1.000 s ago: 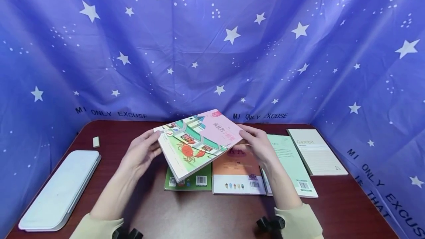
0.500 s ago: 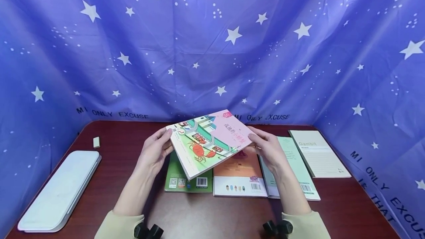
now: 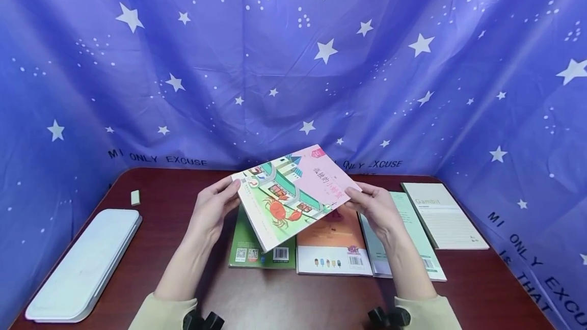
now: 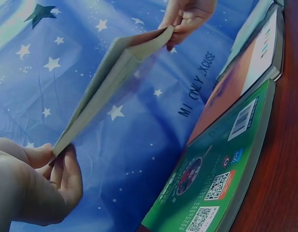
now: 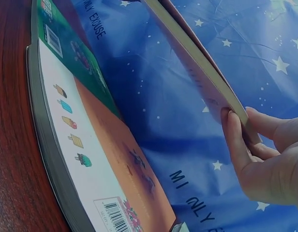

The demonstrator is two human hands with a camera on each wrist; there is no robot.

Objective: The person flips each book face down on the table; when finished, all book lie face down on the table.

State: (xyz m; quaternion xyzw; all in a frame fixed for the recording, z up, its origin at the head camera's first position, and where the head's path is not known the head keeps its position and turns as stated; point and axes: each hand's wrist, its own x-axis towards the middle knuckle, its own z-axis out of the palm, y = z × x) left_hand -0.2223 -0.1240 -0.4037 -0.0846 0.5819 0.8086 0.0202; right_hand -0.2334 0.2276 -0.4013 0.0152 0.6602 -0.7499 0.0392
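Observation:
A pink picture book (image 3: 293,195) with a red crab on its cover is held up, tilted, above the books on the table. My left hand (image 3: 213,210) pinches its left corner, thumb on the cover and fingers beneath. At the opposite corner my right hand (image 3: 376,208) grips it the same way. The left wrist view shows the book (image 4: 108,87) edge-on between both hands, its pages slightly parted. Below it lie a green book (image 3: 261,251), an orange and white book (image 3: 332,253) and a mint green book (image 3: 410,218), side by side and partly covered from the head view.
A cream notebook (image 3: 445,218) lies at the right of the dark red table (image 3: 284,299). On the left are a long white case (image 3: 84,264) and a small white eraser (image 3: 135,197). A blue starry curtain (image 3: 284,65) hangs behind and at both sides.
Both hands have carried the pink book a little to the right, mostly in the first half second. Their hold on it looks the same. The other books stay where they lie.

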